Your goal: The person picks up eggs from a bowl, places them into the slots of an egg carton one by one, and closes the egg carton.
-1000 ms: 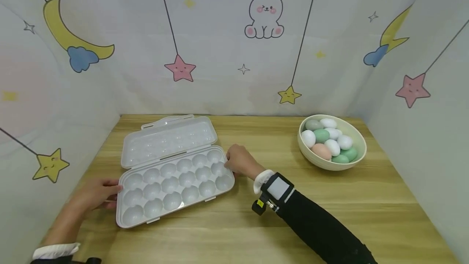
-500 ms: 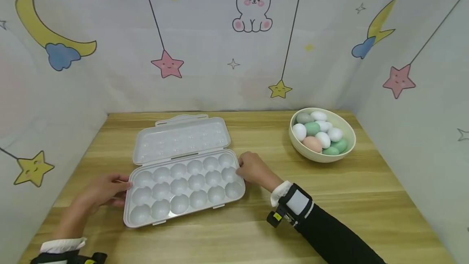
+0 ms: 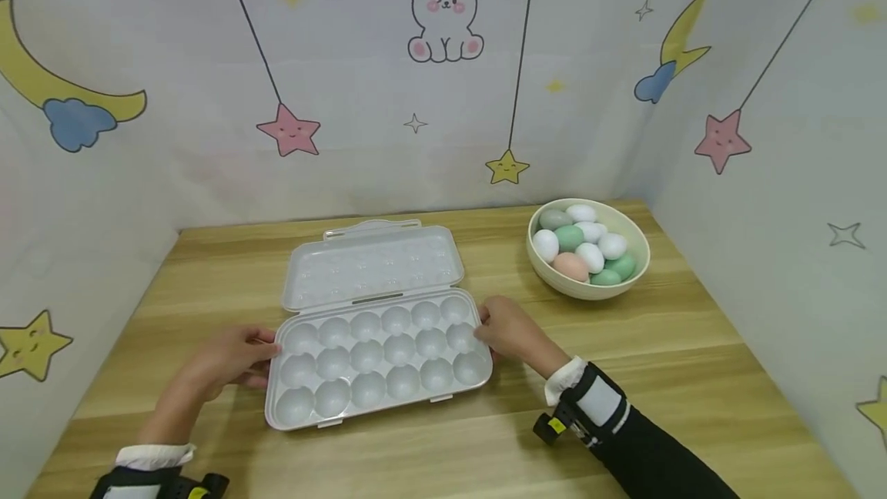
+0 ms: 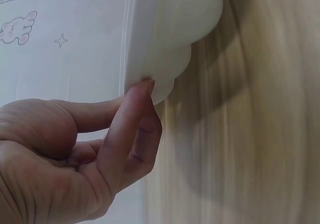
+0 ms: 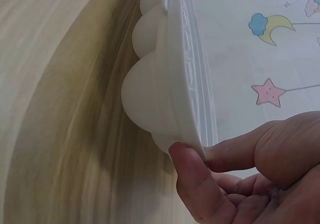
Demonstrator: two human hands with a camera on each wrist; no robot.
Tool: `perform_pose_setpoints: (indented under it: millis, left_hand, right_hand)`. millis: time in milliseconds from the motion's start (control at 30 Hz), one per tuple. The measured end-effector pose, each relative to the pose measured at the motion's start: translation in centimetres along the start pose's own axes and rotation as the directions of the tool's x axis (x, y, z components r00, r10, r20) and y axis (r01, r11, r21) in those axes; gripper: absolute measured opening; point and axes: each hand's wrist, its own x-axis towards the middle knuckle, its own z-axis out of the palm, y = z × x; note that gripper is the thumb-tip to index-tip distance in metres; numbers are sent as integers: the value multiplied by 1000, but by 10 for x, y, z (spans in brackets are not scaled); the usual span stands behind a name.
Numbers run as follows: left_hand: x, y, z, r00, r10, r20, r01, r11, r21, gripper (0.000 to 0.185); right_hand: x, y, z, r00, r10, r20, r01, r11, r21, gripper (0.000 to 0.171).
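Observation:
A white plastic egg carton (image 3: 381, 364) with rows of round cups lies across the table's middle-left, its lid (image 3: 374, 264) laid back on the far side. No eggs sit in its cups. The left hand (image 3: 232, 356) pinches the carton's left end, thumb on the upper rim and fingers beneath, as the left wrist view shows with the hand (image 4: 100, 154) close up. At the opposite end, the right hand (image 3: 513, 333) pinches the rim the same way; in the right wrist view its thumb and finger (image 5: 192, 171) grip the corner. Rounded cup undersides (image 5: 150, 92) face the wood.
A cream bowl (image 3: 627, 279) heaped with white, green, grey and peach eggs (image 3: 571, 266) stands at the back right of the wooden table (image 3: 624, 368). Fabric walls (image 3: 346, 175) with cartoon prints enclose the back and both sides.
Both hands have shifted the open egg carton to the right, closer to the bowl, and it now sits less slanted. The head view has turned a little to the right.

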Motion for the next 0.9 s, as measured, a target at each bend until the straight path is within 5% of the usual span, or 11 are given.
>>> perform_pose_setpoints:
  millis: [600,900]
  left_hand:
    - [25,33,39,998,43,50,-45,999,28,35]
    - [29,47,52,998,40,52,-45,995,86,30]
  right_hand:
    - [-32,36,-27,996,79,-42,-76,995,66,6]
    - [-42,49,-34,996,50,-71,-45,996,77,9]
